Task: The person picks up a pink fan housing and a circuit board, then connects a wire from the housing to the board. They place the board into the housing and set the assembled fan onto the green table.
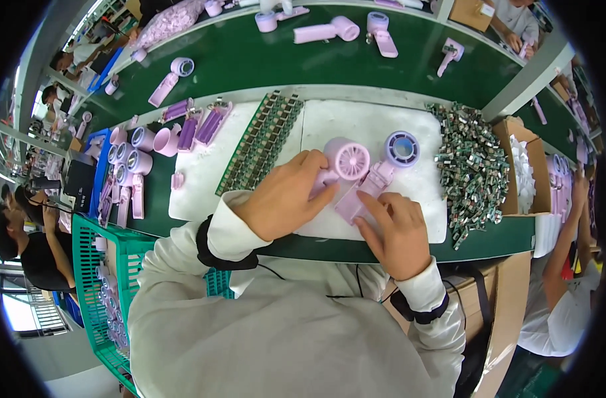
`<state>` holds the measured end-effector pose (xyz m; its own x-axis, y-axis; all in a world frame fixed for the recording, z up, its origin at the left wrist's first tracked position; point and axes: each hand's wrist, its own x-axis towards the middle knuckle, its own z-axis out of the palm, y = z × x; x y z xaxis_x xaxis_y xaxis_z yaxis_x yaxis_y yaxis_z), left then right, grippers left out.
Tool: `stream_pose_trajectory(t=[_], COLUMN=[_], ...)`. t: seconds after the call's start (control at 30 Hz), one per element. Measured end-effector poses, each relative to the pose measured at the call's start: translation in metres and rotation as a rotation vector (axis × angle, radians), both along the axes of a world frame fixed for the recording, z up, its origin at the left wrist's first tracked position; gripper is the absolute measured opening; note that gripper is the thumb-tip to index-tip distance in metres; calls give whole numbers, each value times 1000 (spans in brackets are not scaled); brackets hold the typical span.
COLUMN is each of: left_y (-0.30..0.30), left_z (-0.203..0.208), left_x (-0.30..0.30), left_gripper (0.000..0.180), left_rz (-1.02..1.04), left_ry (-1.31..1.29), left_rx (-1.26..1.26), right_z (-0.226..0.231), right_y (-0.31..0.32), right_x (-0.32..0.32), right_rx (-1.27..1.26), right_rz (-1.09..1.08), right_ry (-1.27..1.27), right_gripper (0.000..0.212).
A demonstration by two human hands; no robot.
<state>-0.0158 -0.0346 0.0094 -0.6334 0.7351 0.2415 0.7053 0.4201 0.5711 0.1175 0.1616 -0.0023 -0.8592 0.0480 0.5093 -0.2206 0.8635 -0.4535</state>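
- A worker's left hand (283, 199) curls loosely over a pink fan (348, 161) lying on the white foam pad (356, 123), fingers bent around its handle, which the palm hides.
- The right hand (397, 229) lies on a second fan (376, 179) just right of the first, index finger stretched flat along the pale pink handle, other fingers half folded; a firm grip cannot be made out.
- The first fan's round head shows a ribbed grille; the second's ring-shaped head is lilac with a blue centre.
- At the pad's left edge, green circuit strips (263, 139) lie in rows.
- At its right edge, a heap of small shiny metal clips (472, 166) spills toward a cardboard box (515, 132).
- Left of the pad, smooth pink shells (134, 156) cluster on the green belt (250, 53).
- Below them stands a green mesh crate (94, 278), cut off by a white sleeve.
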Motion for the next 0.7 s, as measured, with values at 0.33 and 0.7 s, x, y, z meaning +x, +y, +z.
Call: stream_pose_trajectory(t=[0.33, 0.7], left_y=[9, -33], left_z=[-2, 10], left_x=[24, 32], left_gripper=[30, 19], left_rz=[-34, -228], left_ry=[177, 132], left_rx=[40, 160], right_z=[13, 21], right_y=[37, -10], right_x=[11, 14], right_rx=[244, 71], right_rz=[-122, 83], right_ry=[-171, -231], right_gripper=[15, 41])
